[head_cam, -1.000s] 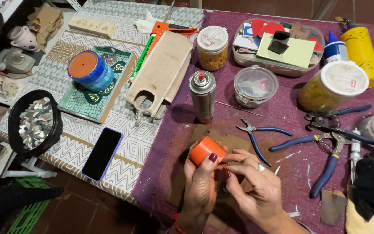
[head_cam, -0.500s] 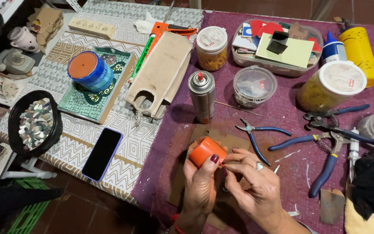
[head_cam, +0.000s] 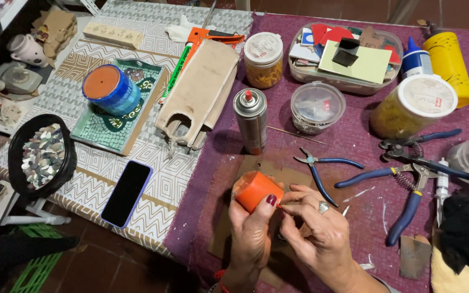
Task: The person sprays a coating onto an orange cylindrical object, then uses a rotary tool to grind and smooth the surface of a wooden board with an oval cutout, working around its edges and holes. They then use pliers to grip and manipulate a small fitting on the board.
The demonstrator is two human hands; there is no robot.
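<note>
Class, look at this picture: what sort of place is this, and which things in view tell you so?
Probably a home craft table for mosaic work. A black bowl of tile pieces, a mosaic tray and blue-handled nippers lie around, while the left hand holds a small orange pot.

Small pot (head_cam: 254,190) held over cardboard sheet (head_cam: 256,168) at near edge of desk (head_cam: 354,141), left hand (head_cam: 251,233) under it, right hand (head_cam: 318,233) just right of it. Spray can (head_cam: 251,120) upright just beyond pot. Small pliers (head_cam: 324,165) right of can; larger cutters (head_cam: 408,179) further right. Lidded tub (head_cam: 317,106) behind pliers, jar (head_cam: 263,59) far of can, box of scraps (head_cam: 348,57) at far right. Phone (head_cam: 127,192) left of pot; tray (head_cam: 118,111) beyond phone, a pot (head_cam: 109,89) on it. Bowl of chips (head_cam: 42,154) at far left edge
</note>
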